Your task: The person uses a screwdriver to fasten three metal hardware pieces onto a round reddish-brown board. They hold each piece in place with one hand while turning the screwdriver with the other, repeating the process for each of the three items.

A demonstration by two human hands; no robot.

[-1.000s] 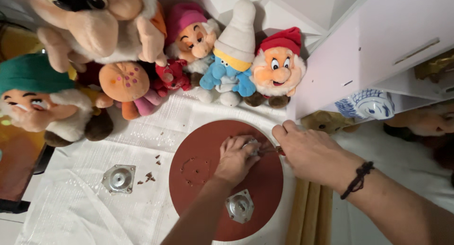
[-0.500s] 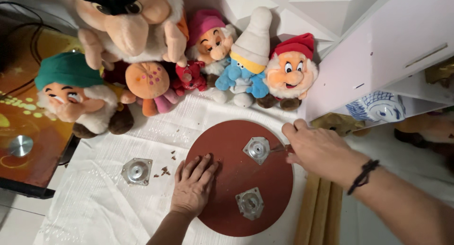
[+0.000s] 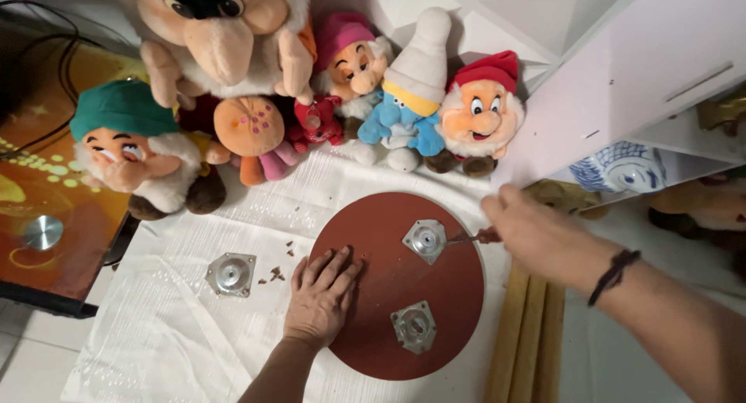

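At the bottom of the frame the left hand (image 3: 320,296) lies flat on the round brown disc (image 3: 396,282), fingers spread and released, grasping nothing. It presses the left edge of the disc, which lies on a white cloth (image 3: 171,325) in the lower middle of the frame. This is good for the step: the disc should not turn while a screw goes in, so the palm must keep pressing down.

At the right, the right hand (image 3: 536,236) has its fingers clenched around a screwdriver (image 3: 470,236). The tip touches the upper plate (image 3: 425,240) on the disc. I think the tool should stand more upright over the screw and push straight, otherwise the tip may slip out.

I count three square metal plates: two on the disc, the upper one and a lower one (image 3: 413,326), and one loose plate (image 3: 231,274) on the cloth to the left, with small brown chips (image 3: 276,273) beside it. Some wooden legs (image 3: 528,341) lie at the lower right; I cannot tell how many.

At the top of the frame sit plush toys (image 3: 420,92); I count seven.
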